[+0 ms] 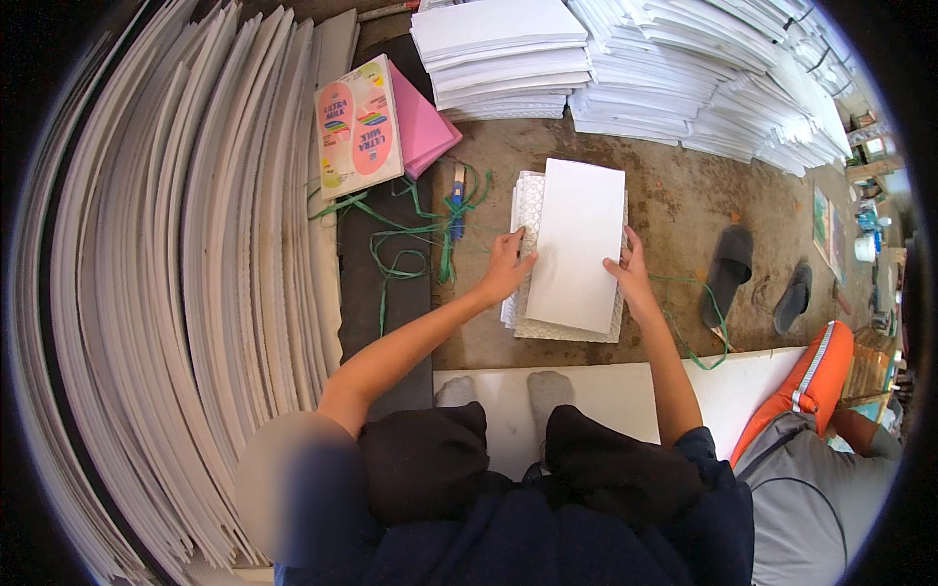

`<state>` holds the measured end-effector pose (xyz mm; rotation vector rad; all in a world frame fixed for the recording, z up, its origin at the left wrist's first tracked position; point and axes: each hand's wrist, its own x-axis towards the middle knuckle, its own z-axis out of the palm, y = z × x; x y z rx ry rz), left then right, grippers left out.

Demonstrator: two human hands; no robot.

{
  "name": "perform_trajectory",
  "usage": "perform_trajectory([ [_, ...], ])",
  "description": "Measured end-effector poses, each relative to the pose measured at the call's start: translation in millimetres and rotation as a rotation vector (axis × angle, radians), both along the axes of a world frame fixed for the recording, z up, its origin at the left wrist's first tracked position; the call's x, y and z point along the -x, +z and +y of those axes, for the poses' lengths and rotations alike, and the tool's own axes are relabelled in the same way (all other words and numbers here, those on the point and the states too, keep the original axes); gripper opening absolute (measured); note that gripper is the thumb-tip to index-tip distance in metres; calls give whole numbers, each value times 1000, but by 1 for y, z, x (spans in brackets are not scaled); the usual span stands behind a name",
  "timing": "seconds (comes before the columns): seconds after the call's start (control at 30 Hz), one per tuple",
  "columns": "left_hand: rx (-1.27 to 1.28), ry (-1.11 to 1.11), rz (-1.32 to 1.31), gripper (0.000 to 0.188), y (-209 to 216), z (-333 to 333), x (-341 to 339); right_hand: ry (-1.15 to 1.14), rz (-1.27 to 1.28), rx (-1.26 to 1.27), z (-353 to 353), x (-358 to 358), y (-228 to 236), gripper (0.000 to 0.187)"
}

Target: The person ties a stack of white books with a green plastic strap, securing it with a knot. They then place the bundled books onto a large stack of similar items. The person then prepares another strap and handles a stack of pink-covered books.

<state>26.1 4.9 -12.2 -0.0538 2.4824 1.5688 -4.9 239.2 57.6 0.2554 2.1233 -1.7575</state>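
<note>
A small pile of white rectangular boards lies on the floor in front of me, its lower pieces showing a bumpy, quilted-looking surface. The smooth white board on top sits slightly askew. My left hand rests against the pile's left side, its thumb and fingers apart, touching the edges. At the opposite side my right hand grips the top board's right edge, thumb over the face and fingers along the side. Some fingertips are hidden at the edges.
Tall boards stand packed at left. White stacks line the back. A printed carton sheet, pink block, green twine and blue cutter lie left. Dark sandals and a seated person are right.
</note>
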Motion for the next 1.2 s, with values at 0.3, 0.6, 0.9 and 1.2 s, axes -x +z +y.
perform_trajectory([
  [0.3, 78, -120, 38, 68, 44, 9, -9, 36, -2, -12, 6, -5, -5, 72],
  [0.6, 62, 133, -42, 84, 7, 21, -8, 49, 249, -479, 19, -4, -28, 91],
  [0.9, 62, -47, -60, 93, 2, 38, 7, 99, 164, -216, 6, 10, -49, 97],
  [1.2, 110, 73, 128, 93, -1, 35, 7, 169, 373, -624, -17, 9, -34, 104],
])
